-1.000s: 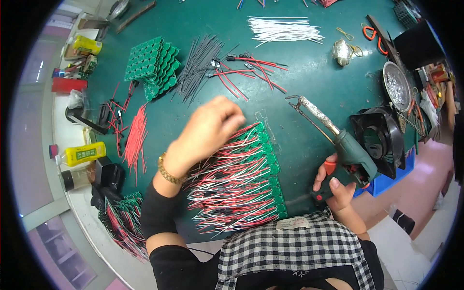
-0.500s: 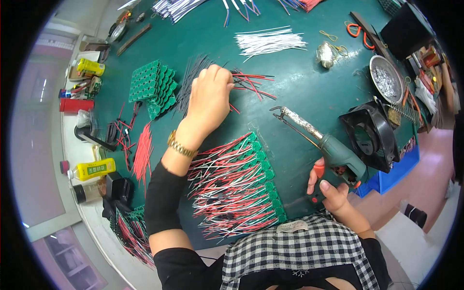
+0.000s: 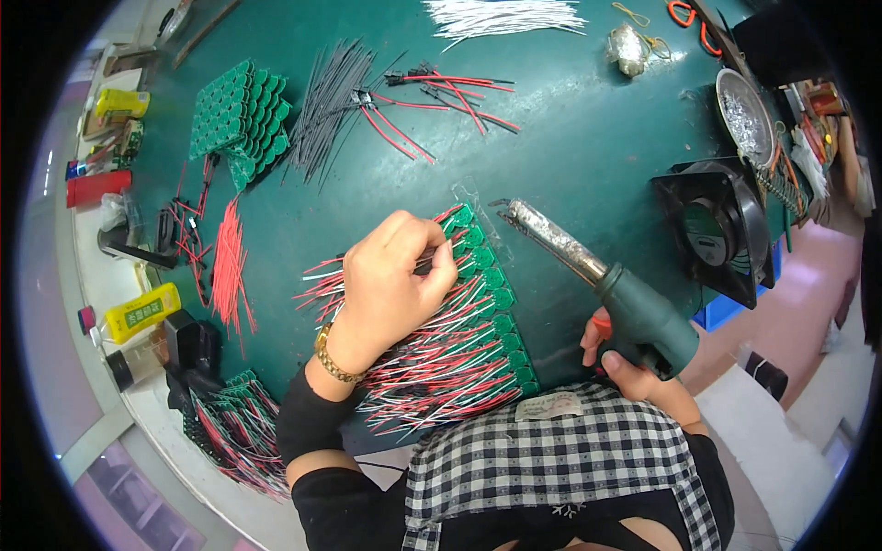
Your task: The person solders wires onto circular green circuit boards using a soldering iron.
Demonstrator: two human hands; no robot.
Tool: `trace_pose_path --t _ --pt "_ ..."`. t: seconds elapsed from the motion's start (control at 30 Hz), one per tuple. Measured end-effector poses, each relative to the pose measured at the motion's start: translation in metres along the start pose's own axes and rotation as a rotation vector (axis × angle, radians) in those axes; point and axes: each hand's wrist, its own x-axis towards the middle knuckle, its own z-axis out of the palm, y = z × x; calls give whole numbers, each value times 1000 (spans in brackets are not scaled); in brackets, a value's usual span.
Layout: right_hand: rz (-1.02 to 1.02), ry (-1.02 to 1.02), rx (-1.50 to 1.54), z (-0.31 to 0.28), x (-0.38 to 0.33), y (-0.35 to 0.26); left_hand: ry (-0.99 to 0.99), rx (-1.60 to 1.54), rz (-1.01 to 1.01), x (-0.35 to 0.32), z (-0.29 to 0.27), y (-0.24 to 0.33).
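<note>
A row of small green circuit boards (image 3: 503,298) lies in front of me, with many red and white wires (image 3: 432,354) spread to its left. My left hand (image 3: 395,271) is over the far end of those wires, thumb and forefinger pinched together beside the boards. A dark bit shows between these fingers, too hidden to name. To the right, my right hand (image 3: 634,372) is wrapped round the grip of a dark green soldering gun (image 3: 643,317). The gun's metal barrel points up and left, its tip apart from the boards.
Beyond lie dark grey wires (image 3: 333,106), red leads with black plugs (image 3: 455,87), and white wires (image 3: 505,16). Stacked green boards (image 3: 234,115) and red wires (image 3: 230,262) are at left. A black fan (image 3: 712,230) and a metal bowl (image 3: 742,115) stand at right.
My left hand has come back toward me from the grey wires and red leads to the wired boards. The whole view has shifted; my right hand still holds the soldering gun.
</note>
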Motion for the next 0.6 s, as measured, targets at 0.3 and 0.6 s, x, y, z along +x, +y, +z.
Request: trace_pose_path --t 0.3,0.6 --pt "-57 8 -373 3 4 -12 32 54 53 1 6 -3" --pt "-74 3 -548 -3 0 0 48 81 44 0 12 -7"
